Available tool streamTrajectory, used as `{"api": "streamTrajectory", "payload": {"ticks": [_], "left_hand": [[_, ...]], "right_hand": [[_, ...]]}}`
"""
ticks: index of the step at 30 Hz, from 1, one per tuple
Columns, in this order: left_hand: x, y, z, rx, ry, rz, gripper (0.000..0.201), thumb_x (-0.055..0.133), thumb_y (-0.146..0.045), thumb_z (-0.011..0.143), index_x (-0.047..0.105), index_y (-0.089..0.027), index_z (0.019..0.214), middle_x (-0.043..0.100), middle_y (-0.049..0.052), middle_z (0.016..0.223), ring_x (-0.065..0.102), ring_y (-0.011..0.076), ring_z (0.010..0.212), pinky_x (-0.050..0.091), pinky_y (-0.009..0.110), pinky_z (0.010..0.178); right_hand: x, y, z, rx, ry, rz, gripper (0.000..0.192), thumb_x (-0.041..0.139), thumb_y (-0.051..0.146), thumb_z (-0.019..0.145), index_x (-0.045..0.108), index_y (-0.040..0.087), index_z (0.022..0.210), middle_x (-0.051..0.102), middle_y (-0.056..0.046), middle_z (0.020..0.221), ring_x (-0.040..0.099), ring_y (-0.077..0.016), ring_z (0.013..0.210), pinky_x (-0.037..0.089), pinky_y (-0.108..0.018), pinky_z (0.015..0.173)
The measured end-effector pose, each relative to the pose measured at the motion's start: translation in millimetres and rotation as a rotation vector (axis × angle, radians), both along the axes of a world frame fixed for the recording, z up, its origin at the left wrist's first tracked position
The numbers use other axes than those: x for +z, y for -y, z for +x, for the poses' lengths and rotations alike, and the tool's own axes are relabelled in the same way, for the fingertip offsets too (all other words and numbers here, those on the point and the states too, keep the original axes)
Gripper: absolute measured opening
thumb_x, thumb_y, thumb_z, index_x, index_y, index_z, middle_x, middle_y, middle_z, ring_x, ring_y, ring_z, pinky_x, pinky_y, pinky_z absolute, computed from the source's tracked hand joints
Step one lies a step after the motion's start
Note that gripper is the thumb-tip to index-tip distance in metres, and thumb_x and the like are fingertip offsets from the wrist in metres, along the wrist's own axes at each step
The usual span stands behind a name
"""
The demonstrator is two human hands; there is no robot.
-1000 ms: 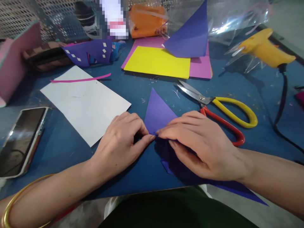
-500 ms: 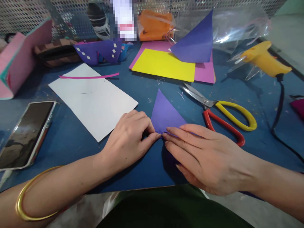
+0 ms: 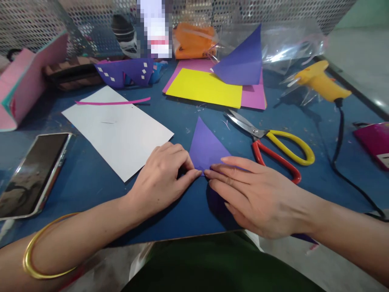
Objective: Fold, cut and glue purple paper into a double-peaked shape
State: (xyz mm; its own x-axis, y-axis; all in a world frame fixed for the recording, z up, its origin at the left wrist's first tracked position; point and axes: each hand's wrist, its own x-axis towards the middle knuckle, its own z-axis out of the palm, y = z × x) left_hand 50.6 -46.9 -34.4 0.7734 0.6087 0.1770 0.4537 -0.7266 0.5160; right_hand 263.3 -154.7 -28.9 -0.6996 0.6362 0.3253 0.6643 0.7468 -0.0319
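Note:
A purple sheet of paper (image 3: 207, 142), its point away from me, lies on the blue table between my hands, with a narrow fold along its near edge. My left hand (image 3: 164, 174) is closed, pinching that edge at the left with thumb and fingertips. From the right, my right hand (image 3: 258, 194) lies with outstretched fingers on the folded edge, pressing it; its fingertips almost meet my left thumb. The paper's right part is hidden under this hand. Just beyond my right hand are scissors (image 3: 255, 132) with one yellow and one red handle, blades apart.
White paper (image 3: 121, 134) with a pink strip (image 3: 114, 102) lies at left, near a phone (image 3: 33, 174). Behind are yellow paper (image 3: 203, 87), a curved purple piece (image 3: 243, 61) and a purple mask-like cutout (image 3: 133, 73). A yellow glue gun (image 3: 323, 81) trails its cord at right.
The view has turned slightly right, so most things sit further left. Both hands keep nearly the same hold on the folded edge.

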Motion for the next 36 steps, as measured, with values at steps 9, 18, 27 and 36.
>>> {"api": "streamTrajectory", "payload": {"ticks": [9, 18, 27, 36], "left_hand": [[-1.3, 0, 0, -0.005, 0.014, 0.021, 0.024, 0.069, -0.028, 0.090, 0.055, -0.019, 0.072, 0.060, -0.001, 0.075, 0.054, 0.0167, 0.075, 0.040, 0.035, 0.074], [2.6, -7, -5, 0.063, 0.010, -0.030, 0.021, 0.069, -0.030, 0.088, 0.058, -0.021, 0.072, 0.064, 0.000, 0.076, 0.058, 0.0182, 0.077, 0.045, 0.034, 0.074], [16.8, 30, -23, -0.158, -0.089, 0.553, 0.025, 0.055, -0.024, 0.098, 0.071, -0.016, 0.116, 0.074, 0.010, 0.106, 0.065, 0.0256, 0.100, 0.050, 0.039, 0.086], [10.1, 44, -16, -0.222, -0.254, 0.745, 0.032, 0.053, -0.024, 0.100, 0.068, -0.004, 0.120, 0.075, 0.014, 0.113, 0.065, 0.0303, 0.109, 0.046, 0.043, 0.093]], "right_hand": [[2.6, 2, -2, 0.006, -0.011, 0.034, 0.034, 0.046, 0.013, 0.094, 0.069, -0.004, 0.112, 0.075, -0.024, 0.109, 0.073, -0.0298, 0.104, 0.050, -0.047, 0.109], [-2.1, 3, 0, -0.033, -0.077, -0.016, 0.033, 0.047, 0.014, 0.091, 0.068, 0.002, 0.113, 0.075, -0.021, 0.115, 0.071, -0.0277, 0.107, 0.047, -0.050, 0.111], [-5.7, 4, -3, -0.040, -0.050, 0.000, 0.038, 0.045, 0.019, 0.092, 0.066, -0.001, 0.117, 0.073, -0.023, 0.118, 0.071, -0.0290, 0.107, 0.046, -0.052, 0.110], [-2.5, 4, -2, -0.032, -0.024, -0.010, 0.040, 0.044, 0.021, 0.094, 0.067, -0.003, 0.117, 0.073, -0.022, 0.117, 0.070, -0.0295, 0.109, 0.043, -0.048, 0.112]]}}
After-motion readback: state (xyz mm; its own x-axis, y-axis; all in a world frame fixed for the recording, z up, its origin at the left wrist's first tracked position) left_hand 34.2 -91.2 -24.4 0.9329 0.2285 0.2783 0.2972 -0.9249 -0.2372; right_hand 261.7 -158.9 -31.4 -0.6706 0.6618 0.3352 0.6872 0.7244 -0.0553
